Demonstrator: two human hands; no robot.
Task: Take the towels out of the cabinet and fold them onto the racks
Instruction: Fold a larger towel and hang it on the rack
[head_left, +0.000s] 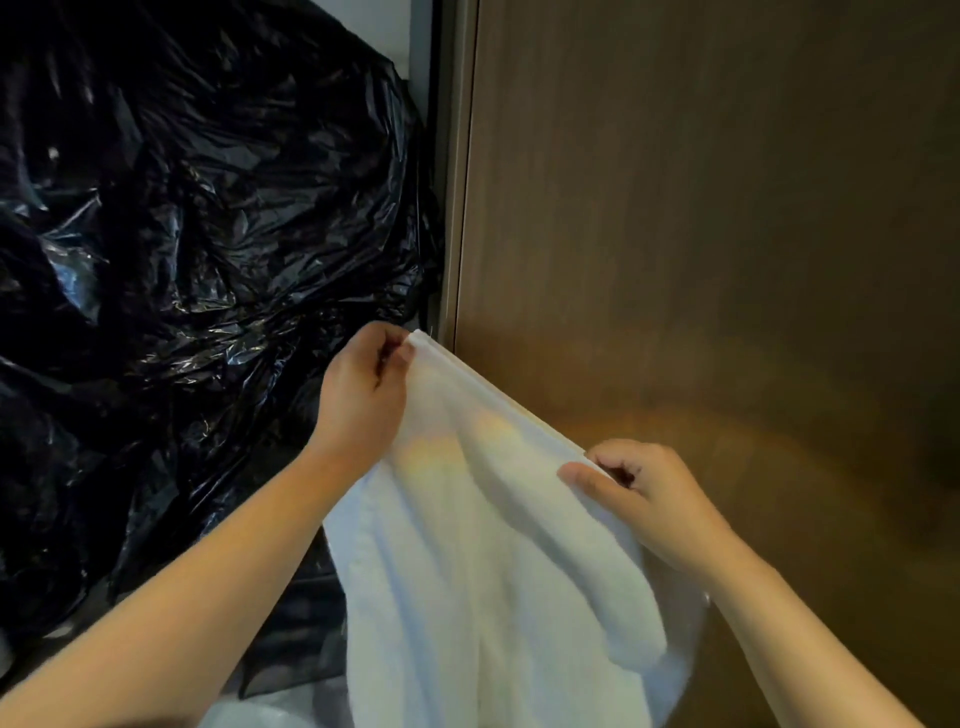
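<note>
A soft white cloth towel (493, 571) is held up in the air by two bare hands. Its top edge is pulled into a straight line between them, and the rest is left to hang down in loose folds.

The upper corner of the towel is pinched by the left hand (363, 384), with the thumb and curled fingers closed tight on the hem. The other end of that top edge is pinched the same way by the right hand (639, 493), which is kept lower, so the edge is slanted. The towel is most likely held like this so that it can be spread flat and its corners lined up before a fold is made.

The towel is kept in front of a tall brown wooden panel (701, 208). This may be a cabinet door, but that cannot be told for sure. A big shiny black plastic bag (182, 260) is seen crumpled up on the left, behind the left hand. A thin grey strip (447, 182) is seen between the bag and the panel. Something pale is seen at the bottom, under the left arm, but it cannot be made out.

No rack is seen. The towel is judged to be taken out but not yet folded. Next, the two pinched corners will likely need to be brought together evenly.
</note>
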